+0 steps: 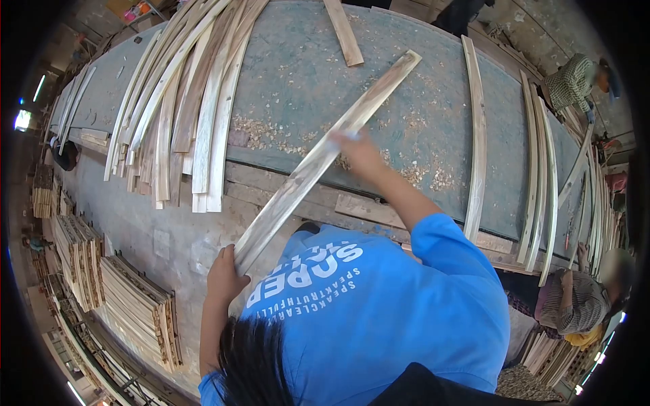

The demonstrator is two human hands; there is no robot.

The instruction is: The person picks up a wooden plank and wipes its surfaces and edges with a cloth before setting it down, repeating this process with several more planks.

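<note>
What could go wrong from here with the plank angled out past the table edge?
The plank has its near end out beyond the table, so it might dip or drop if the left hand slips. The right hand is bare against the wood, so a splinter is possible. The plank's far end lies near another board and could knock it if swung left.

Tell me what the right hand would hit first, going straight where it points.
The right hand meets the long plank it holds; beyond, perhaps the loose strips, though depth is unclear.
</note>
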